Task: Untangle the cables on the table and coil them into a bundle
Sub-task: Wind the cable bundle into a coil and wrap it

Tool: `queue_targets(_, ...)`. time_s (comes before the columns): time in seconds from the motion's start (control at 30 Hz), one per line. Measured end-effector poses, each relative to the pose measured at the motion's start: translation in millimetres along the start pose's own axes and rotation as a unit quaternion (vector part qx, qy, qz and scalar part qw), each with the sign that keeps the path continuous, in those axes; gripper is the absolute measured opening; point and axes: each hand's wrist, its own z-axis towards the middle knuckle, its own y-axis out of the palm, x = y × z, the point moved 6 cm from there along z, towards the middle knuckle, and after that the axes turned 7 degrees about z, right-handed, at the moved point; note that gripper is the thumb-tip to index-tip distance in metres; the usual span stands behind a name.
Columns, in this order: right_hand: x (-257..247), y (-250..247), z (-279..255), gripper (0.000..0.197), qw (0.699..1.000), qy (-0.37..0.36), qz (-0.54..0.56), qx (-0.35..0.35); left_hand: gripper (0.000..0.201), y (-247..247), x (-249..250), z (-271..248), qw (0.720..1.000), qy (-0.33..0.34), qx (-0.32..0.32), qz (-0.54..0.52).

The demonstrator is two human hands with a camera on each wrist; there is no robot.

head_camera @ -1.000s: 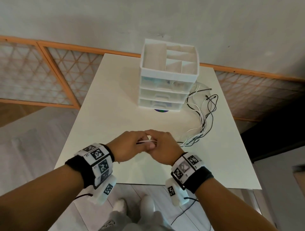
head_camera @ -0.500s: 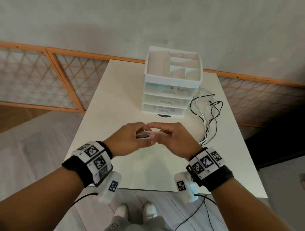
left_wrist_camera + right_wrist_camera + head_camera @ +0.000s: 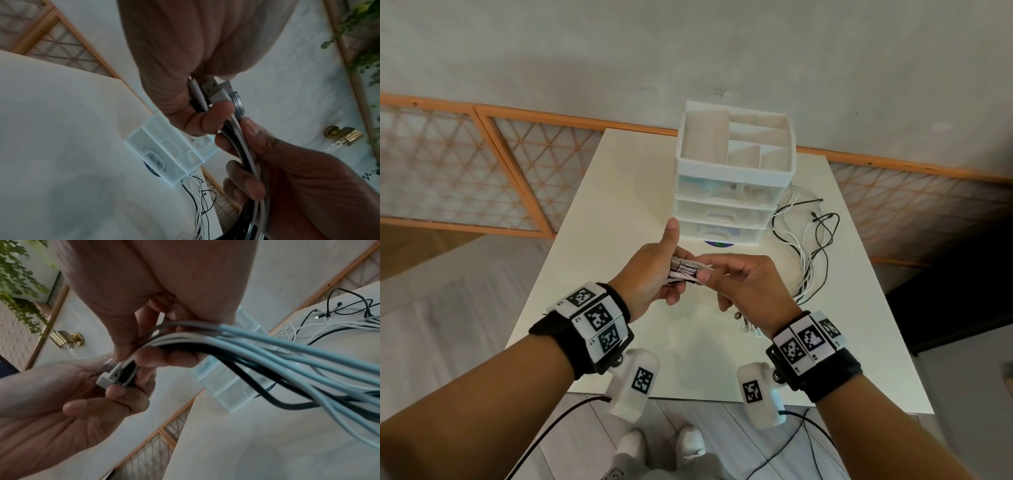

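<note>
Several white and black cables run from a loose heap (image 3: 813, 246) on the right of the white table (image 3: 613, 212) up into both hands above the table's middle. My left hand (image 3: 654, 277) grips the gathered plug ends (image 3: 686, 272) in its curled fingers, thumb sticking straight up. In the left wrist view the USB plugs (image 3: 216, 92) poke out beside the palm. Right beside it my right hand (image 3: 739, 284) holds the cable bundle (image 3: 246, 344) just behind the plugs, fingers wrapped round the strands (image 3: 246, 154). The strands fan out from it towards the table's right side.
A white three-drawer organizer (image 3: 734, 178) with an open compartment tray on top stands at the back middle, over a blue disc (image 3: 717, 244). Some cable ends (image 3: 748, 327) lie under my right wrist. The table's front edge (image 3: 688, 395) is near my wrists. Wooden lattice panels line the wall.
Both hands have risen off the table and moved slightly back with the plug ends. My left thumb has lifted straight up. The cable heap has been drawn in towards my hands.
</note>
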Motion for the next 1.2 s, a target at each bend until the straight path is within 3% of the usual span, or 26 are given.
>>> queue_targets(0.1,3.8,-0.4,-0.3,0.013,0.999,0.010,0.029,0.019,0.081,0.9,-0.1,2.6,0.999,0.009,0.010,0.046)
queue_targets(0.37,-1.5,1.6,-4.5,0.022,0.999,0.014,0.022,0.035,0.064,12.8,2.7,4.7,0.991,0.037,-0.003,0.128)
queue_targets(0.53,-2.4,0.8,-5.4,0.018,0.999,0.030,0.008,0.021,0.037,8.7,-4.9,5.0,0.997,0.028,0.039,0.061)
queue_targets(0.63,3.0,-4.1,-2.9,0.027,0.997,0.068,0.035,0.004,0.039,4.6,-1.2,7.0,0.997,0.037,0.057,0.047)
queue_targets(0.9,4.1,1.7,-2.0,0.032,0.994,0.079,0.075,-0.028,0.037,11.1,4.2,7.0,0.994,0.070,0.030,0.082)
queue_targets(1.07,-3.7,6.9,-1.8,0.041,0.992,0.084,0.067,-0.072,0.038,8.5,5.8,6.7,0.994,0.070,0.051,0.065)
queue_targets(1.2,-3.4,7.6,-0.7,0.043,0.991,0.091,0.077,-0.057,0.035,9.4,5.3,9.3,0.993,0.071,0.045,0.085)
